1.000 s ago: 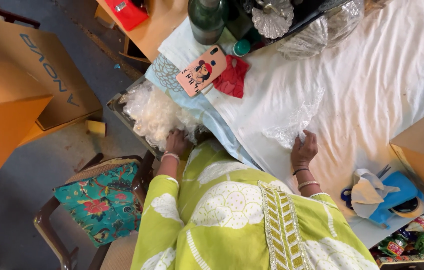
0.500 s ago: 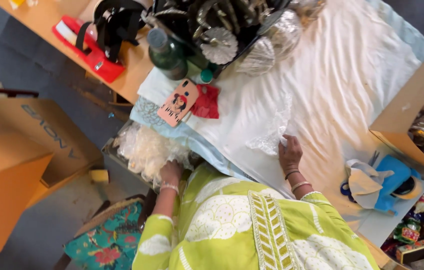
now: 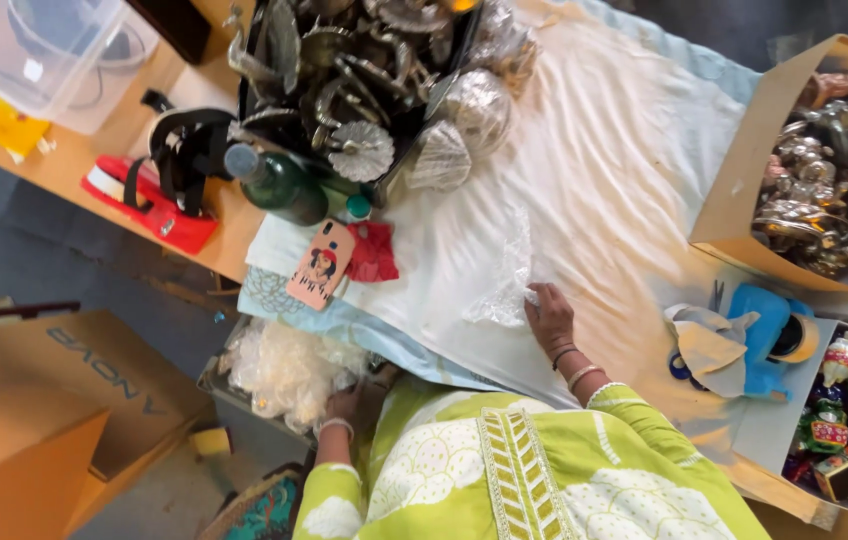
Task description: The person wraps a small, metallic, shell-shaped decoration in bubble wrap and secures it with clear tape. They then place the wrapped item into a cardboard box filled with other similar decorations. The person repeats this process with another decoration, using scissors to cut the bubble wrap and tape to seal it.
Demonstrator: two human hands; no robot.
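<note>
Right hand (image 3: 547, 315) has shifted to pinch the clear plastic wrap (image 3: 509, 275) on the surface (image 3: 634, 180); left hand (image 3: 344, 405) stays low at the plastic bags (image 3: 284, 370), grip unclear.

Shiny metal figurines (image 3: 344, 70) crowd the frame's top; matt white cloth (image 3: 624, 190) covers the wooden surface (image 3: 94, 160); clear crinkly plastic wrap (image 3: 509, 275) lies at centre; glossy green glass bottle (image 3: 279, 185) stands left.
</note>
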